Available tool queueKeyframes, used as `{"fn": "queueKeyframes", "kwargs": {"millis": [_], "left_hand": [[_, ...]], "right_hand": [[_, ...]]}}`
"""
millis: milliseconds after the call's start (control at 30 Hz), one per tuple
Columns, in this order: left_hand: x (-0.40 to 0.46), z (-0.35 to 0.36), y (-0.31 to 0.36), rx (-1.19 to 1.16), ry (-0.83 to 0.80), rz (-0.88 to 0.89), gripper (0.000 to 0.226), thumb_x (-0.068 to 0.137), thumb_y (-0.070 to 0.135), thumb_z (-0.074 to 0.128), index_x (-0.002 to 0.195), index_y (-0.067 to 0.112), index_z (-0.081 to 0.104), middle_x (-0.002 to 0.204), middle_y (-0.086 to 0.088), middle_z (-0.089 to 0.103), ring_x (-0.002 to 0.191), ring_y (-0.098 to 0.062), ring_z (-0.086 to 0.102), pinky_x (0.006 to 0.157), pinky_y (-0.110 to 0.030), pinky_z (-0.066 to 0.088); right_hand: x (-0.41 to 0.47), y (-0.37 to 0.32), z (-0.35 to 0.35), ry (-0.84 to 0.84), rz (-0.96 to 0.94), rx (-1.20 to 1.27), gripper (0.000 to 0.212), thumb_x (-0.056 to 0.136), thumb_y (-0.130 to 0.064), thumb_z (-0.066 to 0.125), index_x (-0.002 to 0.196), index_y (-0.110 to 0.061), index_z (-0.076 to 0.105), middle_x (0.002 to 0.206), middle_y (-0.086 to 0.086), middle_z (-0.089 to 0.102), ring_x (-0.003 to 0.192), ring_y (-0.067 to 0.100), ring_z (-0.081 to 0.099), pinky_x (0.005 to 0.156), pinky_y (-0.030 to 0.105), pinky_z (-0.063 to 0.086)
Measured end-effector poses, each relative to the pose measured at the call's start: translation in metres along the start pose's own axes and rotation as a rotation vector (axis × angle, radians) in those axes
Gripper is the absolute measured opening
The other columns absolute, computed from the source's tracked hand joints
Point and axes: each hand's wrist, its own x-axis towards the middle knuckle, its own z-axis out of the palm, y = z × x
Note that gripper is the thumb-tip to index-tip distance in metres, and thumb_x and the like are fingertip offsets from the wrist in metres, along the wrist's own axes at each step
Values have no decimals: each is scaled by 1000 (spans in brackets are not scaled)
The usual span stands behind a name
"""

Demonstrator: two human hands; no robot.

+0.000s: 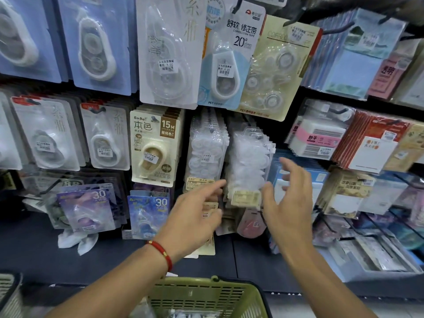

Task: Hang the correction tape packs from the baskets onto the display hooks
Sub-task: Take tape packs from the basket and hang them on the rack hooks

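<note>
Because the clear packs (249, 166) already hang crowded on their hook, you flank that bunch with both hands empty, your left hand (195, 216) fingers loosely extended and your right hand (289, 203) spread wide, while the green basket (206, 297) sits below you.

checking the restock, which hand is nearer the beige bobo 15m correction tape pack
Left. The left hand reaches up just right of and below the beige BoBo 15M correction tape pack; the right hand is farther right, beyond the clear blister packs.
</note>
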Motion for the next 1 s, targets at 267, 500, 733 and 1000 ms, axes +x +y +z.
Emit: {"fn": "queueKeyframes", "kwargs": {"millis": [267, 500, 733, 1000], "left_hand": [[19, -19, -27, 728, -12, 279, 85, 94, 11, 61, 167, 22, 20, 177, -2, -6, 163, -18, -12, 133, -42, 12], [24, -27, -43, 715, -60, 283, 89, 94, 7, 59, 168, 19, 12, 175, 3, -20, 160, -13, -22, 133, -34, 9], [22, -28, -51, 692, -22, 356, 82, 85, -7, 63, 161, 7, 36, 176, -8, 10, 164, -24, 4, 129, -41, 23], [-49, -18, -94, 719, -253, 241, 48, 88, 0, 63, 134, 16, 65, 123, -4, 67, 112, -30, 65, 79, -41, 58]], "right_hand": [[17, 21, 62, -463, -292, -403, 77, 99, -9, 59, 167, -11, 23, 177, 4, 1, 163, 25, 10, 127, 40, 31], [60, 32, 109, -413, -145, -250, 86, 87, 10, 54, 165, -6, 23, 176, 9, 13, 161, 27, 19, 123, 43, 36], [57, 54, 124, -385, -175, -230, 88, 80, 19, 55, 162, -2, 31, 175, 10, 14, 162, 31, 16, 129, 38, 25], [-46, 67, 88, 13, -5, -16, 17, 89, -10, 61, 100, -10, 73, 80, -4, 65, 68, 16, 58, 68, 34, 48]]}}
